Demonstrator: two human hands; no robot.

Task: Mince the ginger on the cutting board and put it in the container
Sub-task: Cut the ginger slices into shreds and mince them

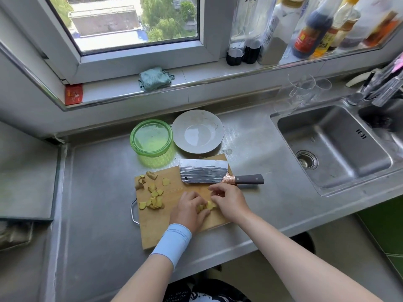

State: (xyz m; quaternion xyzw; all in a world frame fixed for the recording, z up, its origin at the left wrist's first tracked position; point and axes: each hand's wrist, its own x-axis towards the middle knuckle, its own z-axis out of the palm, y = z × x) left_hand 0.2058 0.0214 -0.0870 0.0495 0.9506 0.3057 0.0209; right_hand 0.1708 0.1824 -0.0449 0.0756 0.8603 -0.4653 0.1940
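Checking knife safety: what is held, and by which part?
Left hand and right hand pinch ginger slices by their edges. The cleaver lies unheld on the board.

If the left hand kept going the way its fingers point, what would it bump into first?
The left hand holds the ginger slices right ahead of it. Pushing on, it would probably bump the right hand just behind them; the cleaver lies farther up the cutting board.
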